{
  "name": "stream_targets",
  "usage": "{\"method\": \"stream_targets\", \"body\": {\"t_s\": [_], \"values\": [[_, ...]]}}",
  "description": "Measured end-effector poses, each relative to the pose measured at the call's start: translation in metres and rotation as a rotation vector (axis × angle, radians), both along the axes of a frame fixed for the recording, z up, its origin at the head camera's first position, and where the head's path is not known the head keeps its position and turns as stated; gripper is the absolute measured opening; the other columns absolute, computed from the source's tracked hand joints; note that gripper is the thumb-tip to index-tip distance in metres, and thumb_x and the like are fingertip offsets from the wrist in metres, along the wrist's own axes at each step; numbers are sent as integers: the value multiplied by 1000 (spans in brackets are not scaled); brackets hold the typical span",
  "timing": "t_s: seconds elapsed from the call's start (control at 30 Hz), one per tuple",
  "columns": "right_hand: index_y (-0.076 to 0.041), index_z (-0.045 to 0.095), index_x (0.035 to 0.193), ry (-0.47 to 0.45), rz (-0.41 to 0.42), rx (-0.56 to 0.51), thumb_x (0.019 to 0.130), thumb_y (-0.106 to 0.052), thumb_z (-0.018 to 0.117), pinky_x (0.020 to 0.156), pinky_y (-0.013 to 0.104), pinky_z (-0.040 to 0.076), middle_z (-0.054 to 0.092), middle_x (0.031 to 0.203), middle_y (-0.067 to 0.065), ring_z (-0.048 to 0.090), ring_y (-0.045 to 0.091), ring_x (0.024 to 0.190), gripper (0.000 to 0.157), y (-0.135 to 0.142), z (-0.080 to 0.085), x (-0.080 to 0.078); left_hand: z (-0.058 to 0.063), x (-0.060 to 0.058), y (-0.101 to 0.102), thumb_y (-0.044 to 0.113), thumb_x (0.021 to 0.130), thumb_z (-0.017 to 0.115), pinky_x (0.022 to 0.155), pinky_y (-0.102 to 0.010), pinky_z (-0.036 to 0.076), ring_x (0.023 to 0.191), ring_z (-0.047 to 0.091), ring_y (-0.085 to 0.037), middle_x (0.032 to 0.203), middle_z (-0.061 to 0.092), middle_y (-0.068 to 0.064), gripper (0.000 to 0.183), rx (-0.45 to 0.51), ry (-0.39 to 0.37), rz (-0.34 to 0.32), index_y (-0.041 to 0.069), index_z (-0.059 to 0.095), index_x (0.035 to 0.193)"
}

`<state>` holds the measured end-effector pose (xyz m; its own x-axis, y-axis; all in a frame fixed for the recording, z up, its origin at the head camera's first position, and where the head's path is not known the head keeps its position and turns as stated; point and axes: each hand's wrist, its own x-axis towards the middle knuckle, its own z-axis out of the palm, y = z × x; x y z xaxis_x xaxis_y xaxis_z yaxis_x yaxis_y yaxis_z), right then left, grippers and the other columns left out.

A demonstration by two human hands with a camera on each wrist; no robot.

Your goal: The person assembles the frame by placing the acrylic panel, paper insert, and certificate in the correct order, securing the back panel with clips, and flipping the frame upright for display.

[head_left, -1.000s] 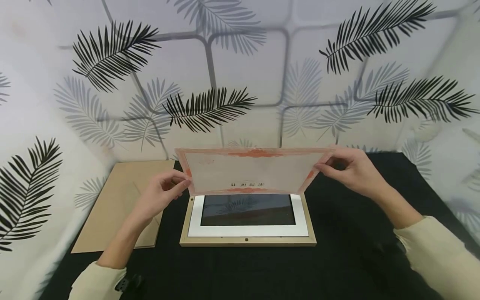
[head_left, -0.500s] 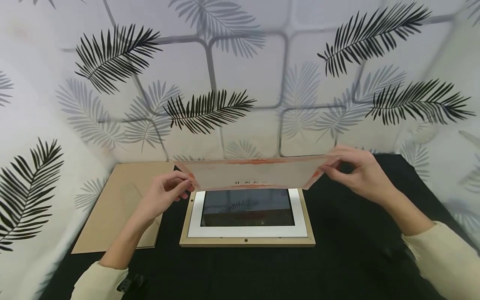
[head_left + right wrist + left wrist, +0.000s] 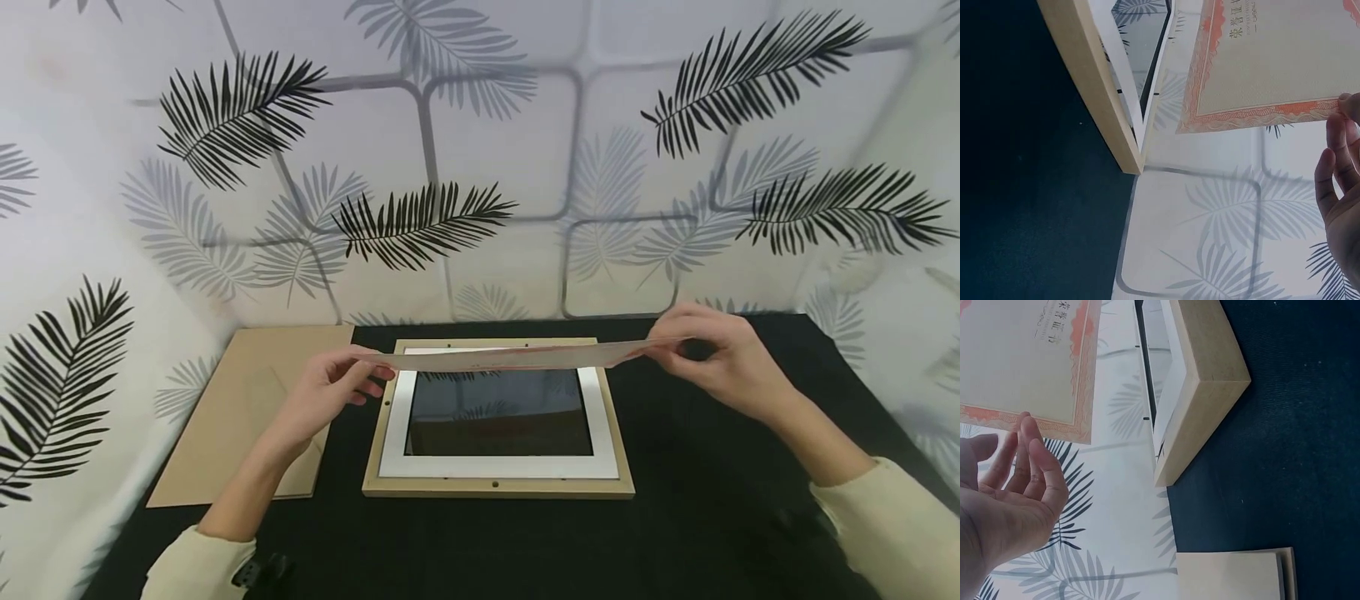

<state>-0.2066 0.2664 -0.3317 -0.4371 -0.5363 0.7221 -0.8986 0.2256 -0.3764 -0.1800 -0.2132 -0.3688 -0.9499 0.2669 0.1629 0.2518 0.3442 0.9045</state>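
Observation:
A paper certificate [image 3: 502, 358] with an orange patterned border is held level above a picture frame, seen almost edge-on in the head view. My left hand [image 3: 322, 392] pinches its left edge, and my right hand [image 3: 716, 358] pinches the right edge between thumb and fingers. Printed characters show on the certificate [image 3: 1260, 69] in the right wrist view. Below lies the wooden picture frame [image 3: 495, 489], with a white mat [image 3: 502, 467] and glossy glass [image 3: 498, 421] that reflects the leaf pattern. The certificate is apart from the frame and hides part of its far side.
Flat brown boards [image 3: 217, 417] lie stacked on the left of the black tablecloth [image 3: 480, 550]. A pale leaf-patterned curtain [image 3: 495, 258] hangs behind the table. A small dark object [image 3: 247, 573] sits by the left cuff.
The certificate has tipped from slanted to nearly level, so its face is seen edge-on. Its far edge has come down, and more of the frame shows beneath. Both hands keep their pinch.

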Motion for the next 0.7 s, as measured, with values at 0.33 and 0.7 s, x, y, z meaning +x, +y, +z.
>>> {"method": "stream_targets", "body": {"t_s": [0.33,0.7], "values": [[-9,76,100,10,36,28,99,-34,66,67,17,43,65,97,8,55,10,85,27,3,-11,4,-2,2,2,22,104,63,76,-35,55,93,62,-23,110,70,-10,26,-54,35,64,3,71,119],[-7,73,106,-32,40,57,97,-29,72,66,20,39,55,82,-5,48,11,73,24,9,-28,5,-9,0,1,12,99,68,75,-30,55,88,66,-25,106,69,-12,22,-10,62,1,2,69,119]]}}
